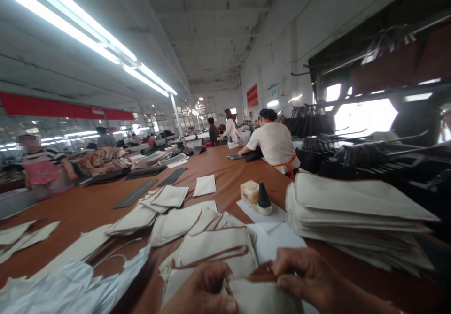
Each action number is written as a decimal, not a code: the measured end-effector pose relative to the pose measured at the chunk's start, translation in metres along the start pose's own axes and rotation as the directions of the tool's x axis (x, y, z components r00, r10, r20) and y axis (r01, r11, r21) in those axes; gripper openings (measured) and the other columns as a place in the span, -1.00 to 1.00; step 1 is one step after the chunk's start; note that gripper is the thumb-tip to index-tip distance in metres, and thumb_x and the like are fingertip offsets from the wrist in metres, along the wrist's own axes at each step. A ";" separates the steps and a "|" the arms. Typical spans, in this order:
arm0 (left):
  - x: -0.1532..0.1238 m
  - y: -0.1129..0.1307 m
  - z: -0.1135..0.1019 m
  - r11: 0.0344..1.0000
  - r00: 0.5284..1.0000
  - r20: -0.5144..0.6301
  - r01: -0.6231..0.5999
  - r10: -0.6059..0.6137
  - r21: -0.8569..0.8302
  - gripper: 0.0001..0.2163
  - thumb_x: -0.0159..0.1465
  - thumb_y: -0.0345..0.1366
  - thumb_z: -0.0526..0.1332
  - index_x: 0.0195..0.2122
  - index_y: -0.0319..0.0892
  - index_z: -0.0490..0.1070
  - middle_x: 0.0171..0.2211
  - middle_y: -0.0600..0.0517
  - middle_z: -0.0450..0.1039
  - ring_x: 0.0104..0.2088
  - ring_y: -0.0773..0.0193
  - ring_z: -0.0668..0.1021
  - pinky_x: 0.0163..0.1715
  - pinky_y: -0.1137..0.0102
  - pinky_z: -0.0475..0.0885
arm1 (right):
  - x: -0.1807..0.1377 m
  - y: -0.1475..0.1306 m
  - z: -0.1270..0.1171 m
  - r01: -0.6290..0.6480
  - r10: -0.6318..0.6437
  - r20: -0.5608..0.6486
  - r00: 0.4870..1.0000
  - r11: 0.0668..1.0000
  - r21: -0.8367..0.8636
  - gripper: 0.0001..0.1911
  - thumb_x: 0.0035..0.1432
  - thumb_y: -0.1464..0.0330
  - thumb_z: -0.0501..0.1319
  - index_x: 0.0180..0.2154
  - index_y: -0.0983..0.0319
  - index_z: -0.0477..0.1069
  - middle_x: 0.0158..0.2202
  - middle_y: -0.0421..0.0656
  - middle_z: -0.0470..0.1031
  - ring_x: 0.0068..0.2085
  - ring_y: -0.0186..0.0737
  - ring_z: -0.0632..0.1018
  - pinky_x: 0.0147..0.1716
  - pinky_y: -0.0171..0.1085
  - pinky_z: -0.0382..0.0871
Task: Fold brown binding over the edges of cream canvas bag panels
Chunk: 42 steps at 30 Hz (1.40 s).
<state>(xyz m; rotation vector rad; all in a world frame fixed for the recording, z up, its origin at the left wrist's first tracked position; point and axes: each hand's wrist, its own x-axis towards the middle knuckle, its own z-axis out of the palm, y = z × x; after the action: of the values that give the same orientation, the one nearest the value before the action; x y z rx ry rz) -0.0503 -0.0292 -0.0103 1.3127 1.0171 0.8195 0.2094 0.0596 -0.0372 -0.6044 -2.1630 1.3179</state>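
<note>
At the bottom edge of the view both my hands pinch one cream fabric piece (260, 297) with a brown trimmed edge. My left hand (202, 290) is closed on its left side. My right hand (310, 276) is closed on its right side, fingers curled over the brown edge. Just beyond them lies a loose heap of similar cream pieces with brown piping (211, 243). A tall neat stack of cream pieces (352, 215) rises to the right of my hands.
A long brown table (225, 168) runs away from me. A small block and black cone (259, 196) sit on white paper. Dark strips (136, 194) lie at mid-left. A person in white with an orange apron (275, 142) sits right; another person (44, 166) stands left. Dark racks (369, 154) line the right.
</note>
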 end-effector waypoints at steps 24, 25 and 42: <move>0.028 -0.027 0.039 0.985 0.983 0.107 0.157 -0.149 -0.067 -0.72 0.20 -0.13 0.37 -0.32 -0.28 0.45 -0.46 0.08 0.35 -0.50 0.45 0.32 -0.52 0.54 0.18 | -0.015 -0.006 0.019 -0.086 0.091 0.103 0.991 0.995 -0.053 -0.85 0.25 0.33 0.15 -0.24 0.31 0.38 -0.39 -0.23 0.38 -0.37 -0.37 0.35 -0.36 -0.37 0.24; 0.029 -0.027 0.040 0.985 0.984 0.097 0.158 -0.151 -0.073 -0.71 0.17 -0.13 0.39 -0.31 -0.28 0.46 -0.45 0.07 0.36 -0.50 0.44 0.34 -0.51 0.54 0.19 | -0.014 -0.004 0.019 -0.084 0.085 0.101 0.991 0.996 -0.016 -0.84 0.25 0.33 0.15 -0.27 0.31 0.37 -0.41 -0.24 0.35 -0.39 -0.39 0.33 -0.38 -0.38 0.22; 0.029 -0.015 0.052 0.979 0.981 -0.010 0.196 -0.195 0.060 -0.73 0.24 -0.12 0.30 -0.33 -0.28 0.52 -0.49 0.09 0.37 -0.54 0.46 0.31 -0.58 0.58 0.14 | -0.016 0.001 0.024 -0.089 0.087 0.030 0.996 0.991 0.098 -0.73 0.09 0.24 0.28 -0.29 0.31 0.34 -0.42 -0.25 0.34 -0.42 -0.40 0.29 -0.44 -0.41 0.18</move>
<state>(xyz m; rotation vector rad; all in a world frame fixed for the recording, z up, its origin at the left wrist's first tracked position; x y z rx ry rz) 0.0078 -0.0238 -0.0298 1.2397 1.1618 0.6465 0.2063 0.0347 -0.0505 -0.6528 -2.0982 1.4781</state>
